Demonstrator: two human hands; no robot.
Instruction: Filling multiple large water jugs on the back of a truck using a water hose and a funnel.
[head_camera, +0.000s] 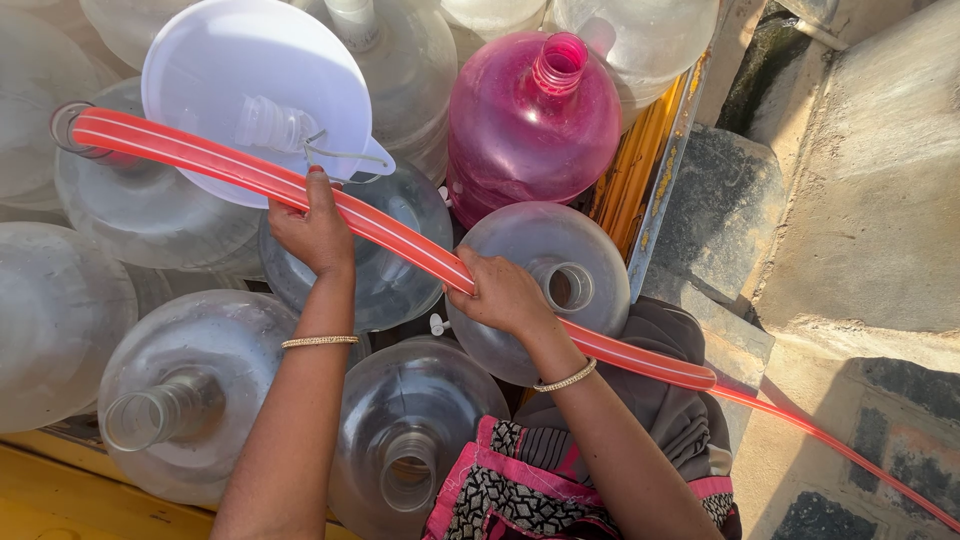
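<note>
The red hose (400, 238) runs diagonally from the white funnel (250, 90) down toward the pavement, its mouth lying beyond the left hand (315, 232), both grips clamped around it, the right hand (500, 295) farther from the funnel, above clear water jugs (190, 385).
</note>
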